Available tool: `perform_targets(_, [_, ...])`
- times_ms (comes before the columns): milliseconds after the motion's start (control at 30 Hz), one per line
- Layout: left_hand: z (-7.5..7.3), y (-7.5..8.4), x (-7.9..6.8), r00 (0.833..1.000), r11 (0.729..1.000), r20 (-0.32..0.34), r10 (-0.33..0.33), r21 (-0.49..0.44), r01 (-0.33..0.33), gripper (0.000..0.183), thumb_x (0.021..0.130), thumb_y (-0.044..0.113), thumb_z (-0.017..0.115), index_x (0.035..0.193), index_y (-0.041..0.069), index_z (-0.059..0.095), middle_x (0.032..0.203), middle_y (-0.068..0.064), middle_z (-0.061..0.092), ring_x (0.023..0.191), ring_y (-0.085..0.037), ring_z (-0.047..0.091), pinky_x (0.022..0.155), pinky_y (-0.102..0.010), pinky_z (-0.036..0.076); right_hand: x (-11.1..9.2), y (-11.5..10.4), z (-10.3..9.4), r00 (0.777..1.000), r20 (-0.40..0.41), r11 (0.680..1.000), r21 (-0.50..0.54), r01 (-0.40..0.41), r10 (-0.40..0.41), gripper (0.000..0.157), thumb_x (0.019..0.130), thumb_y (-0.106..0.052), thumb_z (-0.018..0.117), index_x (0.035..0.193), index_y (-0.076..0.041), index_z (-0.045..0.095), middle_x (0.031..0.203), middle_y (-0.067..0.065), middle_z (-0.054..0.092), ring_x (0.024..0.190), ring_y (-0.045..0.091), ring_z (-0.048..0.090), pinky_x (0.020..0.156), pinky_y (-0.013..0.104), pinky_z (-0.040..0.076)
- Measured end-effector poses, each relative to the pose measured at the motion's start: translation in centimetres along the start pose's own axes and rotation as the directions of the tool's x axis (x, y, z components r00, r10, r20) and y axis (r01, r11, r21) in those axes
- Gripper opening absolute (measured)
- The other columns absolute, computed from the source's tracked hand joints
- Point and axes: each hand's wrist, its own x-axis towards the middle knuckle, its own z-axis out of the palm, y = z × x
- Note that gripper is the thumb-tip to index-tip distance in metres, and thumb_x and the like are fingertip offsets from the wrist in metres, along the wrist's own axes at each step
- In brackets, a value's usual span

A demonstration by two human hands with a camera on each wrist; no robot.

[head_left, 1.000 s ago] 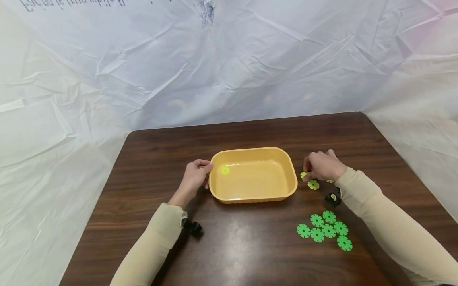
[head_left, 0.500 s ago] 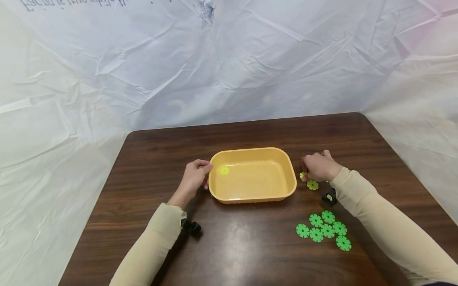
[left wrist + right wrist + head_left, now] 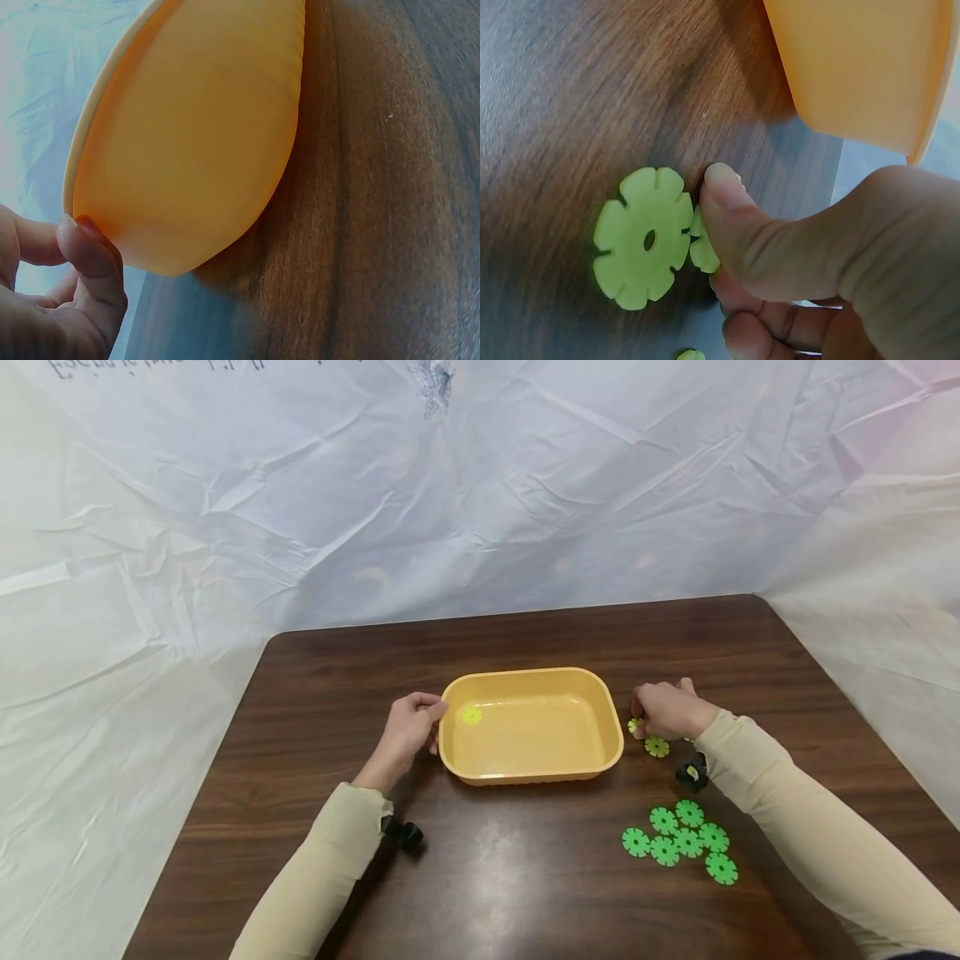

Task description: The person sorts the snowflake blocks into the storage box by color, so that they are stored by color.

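My left hand pinches the left rim of a yellow plastic basin, with thumb and fingertips over the edge. Inside the basin, near its left end, lies one yellow notched disc. To the right of the basin, my right hand pinches another yellow notched disc down at the table. The thumb covers much of that disc in the right wrist view. Beside it a second loose yellow disc lies flat, with slots round its edge and a hole in the middle.
Several green notched discs lie in a cluster on the dark wooden table, nearer the body than the right hand. A bit of yellow shows under the right wrist. White crinkled sheeting hangs behind the table and at both sides.
My right wrist has shifted slightly left, while its fingers stay at the same yellow disc. The left hand and the basin have not visibly moved.
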Motion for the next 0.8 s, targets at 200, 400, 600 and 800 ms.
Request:
perform_targets(200, [0.14, 0.14, -0.10, 1.000, 1.000, 0.008, 0.009, -0.010, -0.009, 0.026, 0.097, 0.018, 0.059, 0.116, 0.000, 0.057, 0.085, -0.020, 0.059, 0.049, -0.016, 0.050, 0.042, -0.026, 0.046, -0.14, -0.04, 0.09, 1.000, 0.012, 1.000, 0.000, -0.001, 0.001, 0.022, 0.083, -0.019, 0.077, 0.096, -0.006, 0.064, 0.080, -0.003, 0.063, 0.075, 0.020, 0.057, 0.077, 0.049, 0.027])
perform_targets(400, [0.07, 0.35, -0.22, 1.000, 1.000, 0.006, -0.003, -0.003, 0.003, 0.026, 0.098, 0.018, 0.059, 0.117, 0.000, 0.057, 0.087, -0.020, 0.059, 0.049, -0.016, 0.050, 0.042, -0.026, 0.046, -0.45, -0.14, 0.04, 1.000, 0.002, 1.000, -0.002, 0.018, -0.018, 0.022, 0.083, -0.019, 0.078, 0.094, -0.007, 0.062, 0.076, -0.002, 0.059, 0.074, 0.022, 0.054, 0.078, 0.051, 0.028])
perform_targets(600, [-0.04, 0.35, -0.28, 1.000, 1.000, 0.003, -0.008, -0.002, 0.008, 0.026, 0.097, 0.018, 0.060, 0.117, 0.000, 0.057, 0.085, -0.020, 0.059, 0.049, -0.016, 0.050, 0.042, -0.026, 0.046, -0.28, -0.20, 0.15, 1.000, 0.009, 1.000, 0.017, 0.008, -0.008, 0.023, 0.084, -0.018, 0.077, 0.095, -0.008, 0.061, 0.075, -0.002, 0.058, 0.072, 0.020, 0.053, 0.078, 0.051, 0.027])
perform_targets(800, [-0.05, 0.08, -0.15, 1.000, 1.000, 0.005, -0.001, -0.011, 0.001, 0.026, 0.097, 0.017, 0.060, 0.116, 0.000, 0.057, 0.083, -0.018, 0.058, 0.048, -0.016, 0.050, 0.042, -0.026, 0.046, -0.35, -0.15, 0.29, 1.000, -0.003, 0.999, 0.041, -0.001, 0.001, 0.025, 0.084, -0.019, 0.078, 0.098, -0.007, 0.062, 0.075, -0.003, 0.059, 0.071, 0.019, 0.054, 0.079, 0.052, 0.027])
